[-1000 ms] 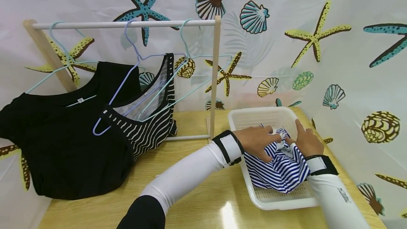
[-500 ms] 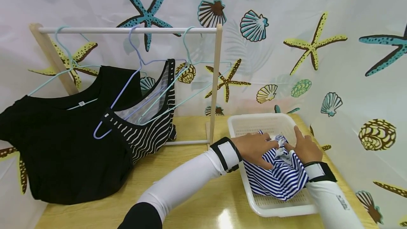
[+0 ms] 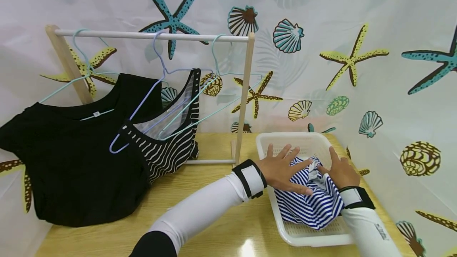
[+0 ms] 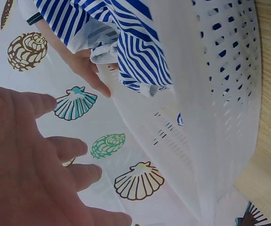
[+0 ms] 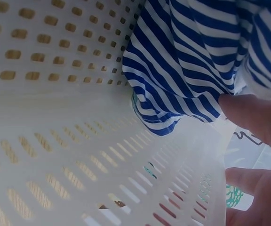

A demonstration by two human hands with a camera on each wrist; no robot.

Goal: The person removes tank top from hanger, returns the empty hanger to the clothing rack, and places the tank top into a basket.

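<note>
A blue-and-white striped garment (image 3: 310, 199) lies bunched in a white plastic basket (image 3: 285, 236). My left hand (image 3: 283, 169) is held over the basket's left side with its fingers spread, and nothing is in its grasp. In the left wrist view, that hand (image 4: 36, 155) appears with its fingers apart from the cloth. At the basket's right side, my right hand (image 3: 340, 171) holds the garment's gathered upper edge, its index finger extended. The right wrist view shows the thumb (image 5: 253, 115) against the striped cloth (image 5: 182, 61); the grip is partly hidden behind folds.
To the left stands a rack with a white rail (image 3: 143, 35). A black T-shirt (image 3: 89, 162) and a black-and-white striped top (image 3: 168, 148) hang from hangers. A light-green hanger (image 3: 217, 72) also hangs there. A shell-patterned curtain (image 3: 307, 74) backs the wooden table (image 3: 214, 217).
My left hand has lifted off the garment and spread its fingers. My right hand stays at the cloth. The whole head view has shifted slightly.
</note>
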